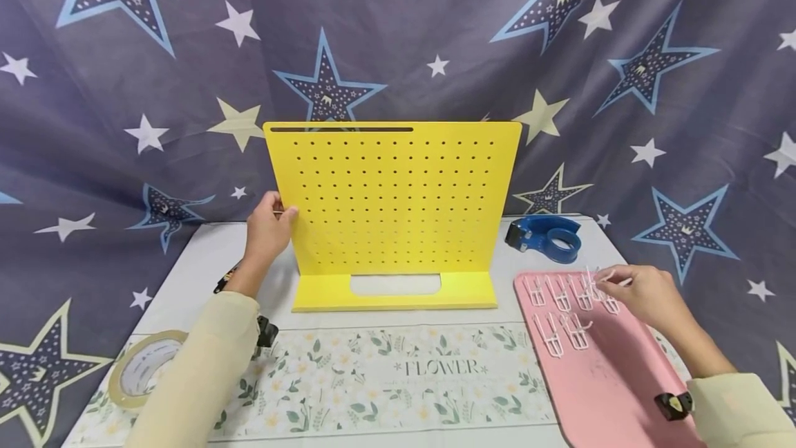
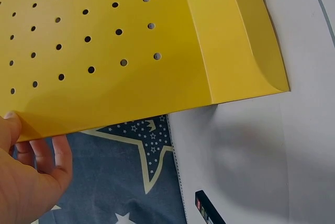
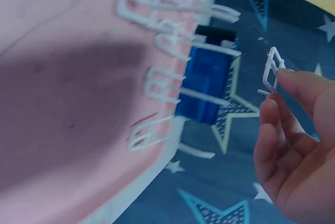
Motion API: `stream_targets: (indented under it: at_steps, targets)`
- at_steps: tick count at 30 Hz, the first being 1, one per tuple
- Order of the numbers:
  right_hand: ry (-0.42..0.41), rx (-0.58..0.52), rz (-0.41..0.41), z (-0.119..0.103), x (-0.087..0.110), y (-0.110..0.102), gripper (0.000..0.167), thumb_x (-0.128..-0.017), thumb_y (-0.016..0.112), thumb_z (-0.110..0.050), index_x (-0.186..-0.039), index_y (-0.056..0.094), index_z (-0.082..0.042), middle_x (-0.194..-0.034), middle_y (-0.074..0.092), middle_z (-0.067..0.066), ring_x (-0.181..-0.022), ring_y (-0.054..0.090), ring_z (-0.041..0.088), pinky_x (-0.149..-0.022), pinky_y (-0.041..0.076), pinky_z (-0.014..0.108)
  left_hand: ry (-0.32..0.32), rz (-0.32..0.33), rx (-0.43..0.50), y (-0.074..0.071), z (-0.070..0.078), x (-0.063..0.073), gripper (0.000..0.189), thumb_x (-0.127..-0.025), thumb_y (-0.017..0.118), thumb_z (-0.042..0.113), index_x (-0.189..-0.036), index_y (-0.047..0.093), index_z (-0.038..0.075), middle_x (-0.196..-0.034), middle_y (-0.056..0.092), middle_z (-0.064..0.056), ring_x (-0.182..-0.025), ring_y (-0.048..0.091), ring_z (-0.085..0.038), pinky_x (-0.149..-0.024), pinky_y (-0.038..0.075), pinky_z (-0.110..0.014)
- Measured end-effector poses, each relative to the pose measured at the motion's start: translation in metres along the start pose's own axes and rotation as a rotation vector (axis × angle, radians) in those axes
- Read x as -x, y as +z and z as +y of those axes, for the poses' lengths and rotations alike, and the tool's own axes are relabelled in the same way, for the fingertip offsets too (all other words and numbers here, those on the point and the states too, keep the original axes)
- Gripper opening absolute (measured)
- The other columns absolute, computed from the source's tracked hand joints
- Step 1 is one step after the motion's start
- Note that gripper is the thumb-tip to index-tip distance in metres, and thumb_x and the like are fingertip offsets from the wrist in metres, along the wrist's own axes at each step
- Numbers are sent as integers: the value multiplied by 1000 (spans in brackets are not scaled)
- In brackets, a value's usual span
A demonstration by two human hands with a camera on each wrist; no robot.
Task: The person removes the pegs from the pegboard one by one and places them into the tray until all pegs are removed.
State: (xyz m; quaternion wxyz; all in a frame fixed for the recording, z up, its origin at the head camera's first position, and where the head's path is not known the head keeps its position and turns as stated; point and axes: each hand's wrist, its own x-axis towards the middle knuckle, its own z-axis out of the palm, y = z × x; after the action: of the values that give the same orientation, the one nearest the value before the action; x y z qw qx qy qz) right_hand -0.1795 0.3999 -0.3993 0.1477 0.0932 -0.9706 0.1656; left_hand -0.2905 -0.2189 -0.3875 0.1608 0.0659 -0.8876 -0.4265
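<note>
A yellow pegboard [image 1: 398,192] with rows of small holes stands upright on its foot in mid-table. My left hand [image 1: 269,227] grips its left edge, thumb on the front and fingers curled behind, as the left wrist view shows. Over the far right of the pink tray [image 1: 612,372], my right hand [image 1: 643,296] pinches a white pegboard hook [image 3: 272,69] between thumb and fingertips. Several more white hooks [image 1: 562,294] lie in the tray beneath and left of that hand, in two rows.
Behind the tray sits a blue tape dispenser [image 1: 547,237]. A roll of tape [image 1: 146,368] lies at the front left, partly behind the left sleeve. A floral runner [image 1: 373,382] crosses the table's front. A star-patterned curtain [image 1: 398,33] hangs behind.
</note>
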Motion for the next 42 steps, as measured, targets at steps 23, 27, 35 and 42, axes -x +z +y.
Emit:
stream_targets:
  at_steps: [23, 27, 35, 42]
  targets:
    - [4, 12, -228, 36, 31, 40, 12, -81, 81, -20, -76, 73, -26, -65, 65, -17, -64, 49, -4, -65, 45, 31, -20, -3, 13, -5, 5, -2, 27, -105, 56, 20, -126, 52, 3, -124, 64, -20, -115, 64, -37, -92, 53, -47]
    - [24, -11, -257, 36, 33, 40, 9, -82, 82, -20, -79, 75, -26, -66, 65, -16, -64, 49, -5, -64, 44, 28, -20, 3, 10, -4, 3, -1, 27, -105, 56, 20, -125, 53, 3, -123, 64, -20, -114, 63, -37, -93, 52, -47]
    - [32, -53, -305, 38, 33, 42, 10, -84, 80, -17, -81, 75, -26, -66, 64, -15, -62, 49, -5, -62, 42, 24, -19, 7, 9, -1, 2, 0, 27, -105, 56, 21, -125, 53, 3, -122, 65, -20, -113, 63, -36, -92, 53, -47]
    - [29, -60, -315, 41, 33, 42, 11, -83, 79, -15, -84, 75, -25, -69, 63, -14, -63, 50, -4, -61, 42, 23, -33, -7, 16, 0, 3, 1, 28, -106, 55, 23, -126, 52, 4, -123, 65, -19, -114, 63, -36, -93, 53, -47]
